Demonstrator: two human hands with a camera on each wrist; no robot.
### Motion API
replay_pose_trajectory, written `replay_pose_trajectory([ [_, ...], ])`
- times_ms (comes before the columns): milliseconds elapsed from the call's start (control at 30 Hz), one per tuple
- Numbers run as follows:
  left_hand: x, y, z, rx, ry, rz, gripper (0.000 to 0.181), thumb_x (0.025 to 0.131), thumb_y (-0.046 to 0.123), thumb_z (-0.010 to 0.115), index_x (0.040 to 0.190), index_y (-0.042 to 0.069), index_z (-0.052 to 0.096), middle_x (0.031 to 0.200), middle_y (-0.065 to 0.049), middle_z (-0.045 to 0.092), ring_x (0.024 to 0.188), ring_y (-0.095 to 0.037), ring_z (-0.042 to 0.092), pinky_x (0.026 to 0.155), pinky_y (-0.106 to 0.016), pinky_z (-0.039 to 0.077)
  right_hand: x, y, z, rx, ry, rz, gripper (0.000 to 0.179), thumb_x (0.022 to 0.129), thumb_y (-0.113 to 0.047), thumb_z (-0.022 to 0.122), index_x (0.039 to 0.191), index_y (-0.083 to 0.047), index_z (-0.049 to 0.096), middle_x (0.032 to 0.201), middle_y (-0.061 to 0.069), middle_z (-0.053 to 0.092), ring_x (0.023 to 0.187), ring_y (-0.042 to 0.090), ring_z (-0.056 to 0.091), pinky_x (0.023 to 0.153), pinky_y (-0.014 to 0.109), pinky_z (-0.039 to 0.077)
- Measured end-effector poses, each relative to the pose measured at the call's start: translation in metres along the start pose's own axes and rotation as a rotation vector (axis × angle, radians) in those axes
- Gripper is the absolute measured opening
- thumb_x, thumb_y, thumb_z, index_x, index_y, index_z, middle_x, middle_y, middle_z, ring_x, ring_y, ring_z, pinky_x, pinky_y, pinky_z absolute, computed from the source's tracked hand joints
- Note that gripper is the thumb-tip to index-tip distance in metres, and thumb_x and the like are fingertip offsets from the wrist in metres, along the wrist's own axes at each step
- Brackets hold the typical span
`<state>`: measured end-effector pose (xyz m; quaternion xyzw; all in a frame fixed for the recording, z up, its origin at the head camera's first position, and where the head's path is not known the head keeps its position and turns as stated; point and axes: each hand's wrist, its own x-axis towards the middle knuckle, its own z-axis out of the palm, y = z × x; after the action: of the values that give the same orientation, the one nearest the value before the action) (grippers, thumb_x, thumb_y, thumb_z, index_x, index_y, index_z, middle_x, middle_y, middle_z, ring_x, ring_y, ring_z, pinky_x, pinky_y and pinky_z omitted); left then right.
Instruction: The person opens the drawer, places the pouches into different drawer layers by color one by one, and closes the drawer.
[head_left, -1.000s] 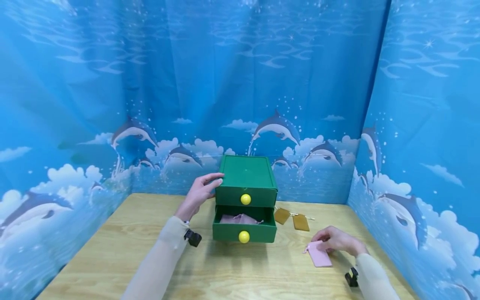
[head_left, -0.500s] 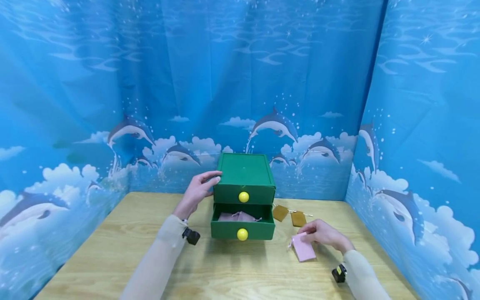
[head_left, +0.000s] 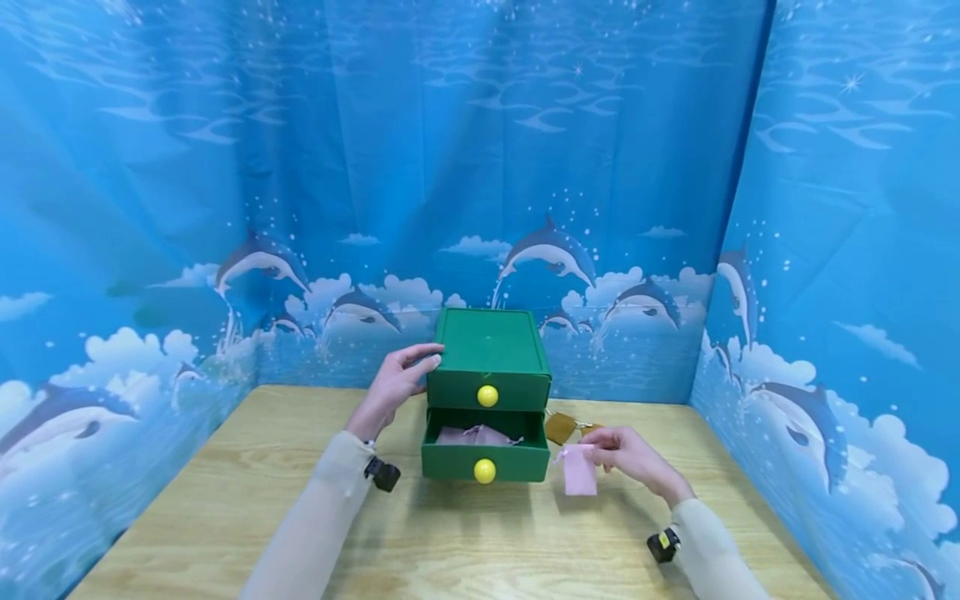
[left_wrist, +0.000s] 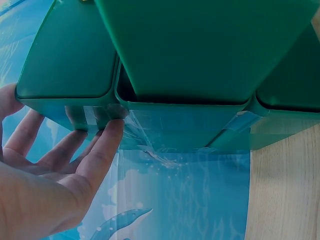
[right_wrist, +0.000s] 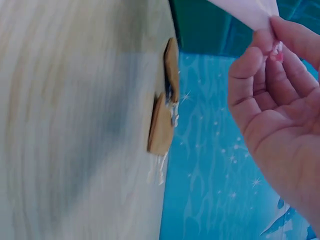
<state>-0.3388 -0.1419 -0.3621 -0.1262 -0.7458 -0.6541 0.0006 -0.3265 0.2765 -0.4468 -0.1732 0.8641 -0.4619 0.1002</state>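
A small green two-drawer cabinet (head_left: 491,342) with yellow knobs stands on the table. Its lower drawer (head_left: 450,463) is pulled out and holds pink pouches (head_left: 480,435). My left hand (head_left: 393,387) rests extended fingers against the cabinet's left side, seen close up as fingers (left_wrist: 102,155) in the left wrist view. Just right of the drawer, my right hand (head_left: 637,462) pinches a pink drawstring pouch (head_left: 580,472) near its top corner, the pouch hanging down over the table. In the right wrist view, thumb and forefinger meet on the pouch (right_wrist: 252,11).
Two brown drawstring pouches (head_left: 560,428) lie right of the cabinet, one partly hidden behind my right hand. The wooden table (head_left: 300,483) ends at a blue dolphin-print curtain (head_left: 375,167) at the back and sides.
My right hand has lifted the pink pouch and carried it left toward the open drawer. The left hand has stayed at the cabinet's side.
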Motion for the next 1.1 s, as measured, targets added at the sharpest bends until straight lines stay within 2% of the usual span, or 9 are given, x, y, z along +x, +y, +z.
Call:
replay_pose_trajectory([
  [167, -0.001, -0.001, 0.0, 0.001, 0.002, 0.005, 0.04, 0.1, 0.033, 0.057, 0.138, 0.019, 0.057, 0.15, -0.007, 0.045, 0.14, -0.03, 0.041, 0.107, -0.054, 0.045, 0.002, -0.007, 0.001, 0.053, 0.049, -0.053, 0.037, 0.096, -0.026, 0.064, 0.121, 0.001, 0.064, 0.103, 0.01, 0.071, 0.083, 0.019, 0.062, 0.072, 0.039, 0.056],
  [300, -0.001, -0.002, 0.0, 0.001, 0.006, 0.003, 0.04, 0.1, 0.033, 0.057, 0.138, 0.019, 0.057, 0.15, -0.007, 0.045, 0.139, -0.03, 0.041, 0.106, -0.053, 0.045, 0.002, -0.015, 0.002, 0.122, 0.095, -0.07, 0.037, 0.096, -0.025, 0.065, 0.12, 0.003, 0.063, 0.105, 0.009, 0.071, 0.086, 0.012, 0.065, 0.078, 0.037, 0.059],
  [400, -0.002, -0.003, 0.0, 0.0, 0.007, 0.002, 0.04, 0.1, 0.033, 0.057, 0.138, 0.019, 0.057, 0.15, -0.007, 0.045, 0.139, -0.03, 0.041, 0.106, -0.053, 0.045, 0.001, -0.022, 0.001, 0.138, 0.14, -0.071, 0.037, 0.096, -0.025, 0.065, 0.119, 0.003, 0.064, 0.105, 0.007, 0.072, 0.09, 0.013, 0.066, 0.08, 0.035, 0.059],
  [633, -0.001, -0.002, -0.001, 0.006, 0.008, 0.007, 0.04, 0.1, 0.034, 0.057, 0.137, 0.019, 0.057, 0.15, -0.007, 0.046, 0.139, -0.03, 0.042, 0.106, -0.053, 0.045, 0.001, -0.037, 0.0, 0.175, 0.268, -0.126, 0.033, 0.096, -0.02, 0.064, 0.114, 0.007, 0.064, 0.093, 0.004, 0.069, 0.08, 0.01, 0.062, 0.069, 0.028, 0.056],
  [867, 0.0, 0.0, -0.001, 0.001, 0.008, 0.008, 0.04, 0.1, 0.034, 0.058, 0.137, 0.019, 0.058, 0.149, -0.007, 0.047, 0.138, -0.03, 0.042, 0.107, -0.053, 0.045, 0.002, -0.043, 0.004, 0.268, 0.337, -0.213, 0.032, 0.098, -0.016, 0.062, 0.113, 0.012, 0.06, 0.084, -0.007, 0.068, 0.072, 0.007, 0.059, 0.063, 0.024, 0.055],
  [1100, -0.001, 0.0, 0.001, 0.0, 0.013, -0.001, 0.039, 0.1, 0.033, 0.057, 0.137, 0.02, 0.058, 0.15, -0.007, 0.044, 0.139, -0.031, 0.041, 0.107, -0.053, 0.045, 0.005, -0.053, 0.009, 0.345, 0.395, -0.265, 0.035, 0.097, -0.016, 0.062, 0.114, 0.014, 0.058, 0.084, -0.007, 0.068, 0.072, 0.006, 0.06, 0.064, 0.024, 0.056],
])
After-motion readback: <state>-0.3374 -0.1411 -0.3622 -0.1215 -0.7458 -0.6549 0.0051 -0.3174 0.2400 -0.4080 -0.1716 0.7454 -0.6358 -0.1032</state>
